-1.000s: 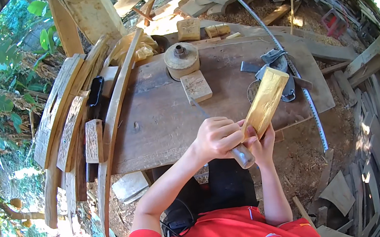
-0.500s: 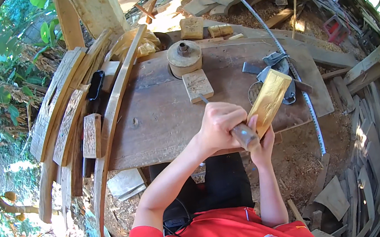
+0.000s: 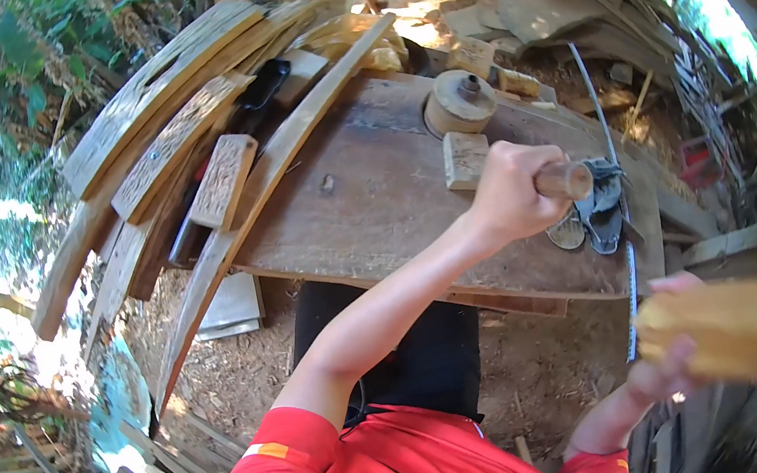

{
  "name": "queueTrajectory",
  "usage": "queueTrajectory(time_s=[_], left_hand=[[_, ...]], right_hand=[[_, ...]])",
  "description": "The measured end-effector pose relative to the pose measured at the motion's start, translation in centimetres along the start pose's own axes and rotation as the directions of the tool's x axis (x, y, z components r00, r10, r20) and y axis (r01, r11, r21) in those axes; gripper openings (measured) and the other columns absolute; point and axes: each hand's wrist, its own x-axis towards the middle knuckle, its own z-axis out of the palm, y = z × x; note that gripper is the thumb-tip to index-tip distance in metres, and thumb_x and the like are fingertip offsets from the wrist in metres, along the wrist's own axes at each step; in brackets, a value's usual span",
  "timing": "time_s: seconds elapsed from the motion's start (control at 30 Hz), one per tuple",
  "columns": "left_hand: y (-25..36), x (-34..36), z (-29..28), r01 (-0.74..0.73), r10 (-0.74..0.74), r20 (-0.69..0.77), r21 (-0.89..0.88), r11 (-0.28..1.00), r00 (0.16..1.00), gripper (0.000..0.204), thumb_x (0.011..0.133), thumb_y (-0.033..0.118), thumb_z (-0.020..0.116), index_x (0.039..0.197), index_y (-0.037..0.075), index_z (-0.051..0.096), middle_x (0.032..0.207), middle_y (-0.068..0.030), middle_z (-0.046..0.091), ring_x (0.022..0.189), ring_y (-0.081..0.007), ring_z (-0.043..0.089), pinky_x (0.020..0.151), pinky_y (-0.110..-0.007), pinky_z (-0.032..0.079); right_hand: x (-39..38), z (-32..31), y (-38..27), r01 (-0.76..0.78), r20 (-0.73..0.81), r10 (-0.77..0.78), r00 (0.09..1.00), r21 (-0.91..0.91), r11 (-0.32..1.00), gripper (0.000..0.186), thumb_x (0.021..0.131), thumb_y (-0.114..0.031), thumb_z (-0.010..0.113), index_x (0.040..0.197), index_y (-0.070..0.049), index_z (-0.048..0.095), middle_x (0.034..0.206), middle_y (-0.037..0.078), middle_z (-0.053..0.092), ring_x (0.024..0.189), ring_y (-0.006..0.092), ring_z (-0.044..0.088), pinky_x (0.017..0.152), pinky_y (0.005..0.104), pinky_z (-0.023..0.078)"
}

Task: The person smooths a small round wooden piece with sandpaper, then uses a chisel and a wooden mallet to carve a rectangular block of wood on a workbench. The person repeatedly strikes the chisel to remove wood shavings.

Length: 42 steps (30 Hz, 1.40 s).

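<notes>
My left hand (image 3: 515, 194) is closed around the round wooden handle (image 3: 563, 182) of a chisel, above the right half of the workbench (image 3: 339, 183). The handle's butt end points right; my fist hides the metal part. Just beyond the fist, a small wooden block (image 3: 465, 160) lies against a round wooden piece with a metal stub on top (image 3: 459, 103). Out past the bench at lower right, my right hand (image 3: 664, 373) grips one end of a thick yellowish wooden block (image 3: 744, 329), blurred by motion. Beside my left fist lies a grey-blue cloth bundle (image 3: 604, 215).
Long curved boards (image 3: 162, 97) and a carved wooden block (image 3: 224, 183) cover the bench's left side. A measuring tape (image 3: 604, 126) stretches along the right end. Stacked wood slabs (image 3: 551, 8) lie behind. A wooden beam (image 3: 753, 233) juts in at right.
My right hand has swung the wooden block down and right, away from the chisel. My left hand keeps hold of the chisel. The whole view has turned and shifted.
</notes>
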Motion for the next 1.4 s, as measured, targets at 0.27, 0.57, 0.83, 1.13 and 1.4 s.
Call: queueTrajectory(time_s=[0.27, 0.57, 0.83, 1.13, 1.4], left_hand=[[-0.5, -0.7, -0.4, -0.016, 0.015, -0.007, -0.024, 1.0, 1.0, 0.011, 0.072, 0.008, 0.075, 0.072, 0.003, 0.066, 0.062, -0.0186, 0.059, 0.058, -0.0407, 0.064, 0.053, -0.041, 0.048], [-0.6, -2.1, 0.6, -0.109, 0.108, 0.058, 0.023, 0.994, 0.992, 0.016, 0.064, 0.013, 0.075, 0.071, 0.007, 0.062, 0.062, -0.0145, 0.06, 0.059, -0.0368, 0.063, 0.053, -0.043, 0.049], [-0.5, -4.1, 0.1, -0.166, 0.165, 0.077, 0.01, 0.986, 0.983, 0.018, 0.063, 0.015, 0.079, 0.07, 0.01, 0.063, 0.062, -0.0096, 0.061, 0.055, -0.0323, 0.063, 0.051, -0.042, 0.049], [-1.3, -5.3, 0.0, -0.182, 0.178, 0.164, 0.01, 0.983, 0.97, 0.023, 0.058, 0.019, 0.079, 0.073, 0.012, 0.064, 0.063, -0.007, 0.063, 0.059, -0.0313, 0.066, 0.054, -0.043, 0.052], [-1.2, -6.4, 0.1, -0.219, 0.218, 0.177, -0.017, 0.976, 0.96, 0.023, 0.061, 0.024, 0.081, 0.073, 0.014, 0.064, 0.064, -0.0061, 0.061, 0.059, -0.0297, 0.066, 0.054, -0.043, 0.052]], right_hand=[[-1.0, 0.4, -1.3, -0.022, 0.258, 0.075, 0.963, -0.203, 0.979, 0.047, 0.094, -0.034, 0.073, 0.119, 0.006, 0.064, 0.099, 0.019, 0.071, 0.086, 0.0321, 0.069, 0.079, 0.042, 0.055], [-3.0, -1.2, -2.8, -0.003, 0.408, 0.136, 0.903, -0.31, 0.951, 0.053, 0.094, -0.034, 0.072, 0.121, 0.011, 0.062, 0.107, 0.024, 0.07, 0.096, 0.0339, 0.069, 0.083, 0.0419, 0.056], [-8.0, -0.5, -0.7, -0.05, 0.193, 0.081, 0.978, -0.159, 0.986, 0.05, 0.086, -0.025, 0.086, 0.121, 0.004, 0.065, 0.101, 0.017, 0.075, 0.089, 0.0303, 0.075, 0.084, 0.0402, 0.058], [-11.1, -1.1, 0.3, -0.003, 0.183, 0.048, 0.982, -0.237, 0.972, 0.057, 0.093, -0.025, 0.078, 0.134, 0.009, 0.058, 0.114, 0.02, 0.072, 0.102, 0.0315, 0.07, 0.095, 0.0418, 0.054], [-12.8, -1.0, 0.6, -0.044, 0.175, 0.094, 0.98, -0.269, 0.962, 0.057, 0.097, -0.027, 0.071, 0.131, 0.016, 0.056, 0.122, 0.029, 0.068, 0.104, 0.0347, 0.072, 0.094, 0.0408, 0.058]])
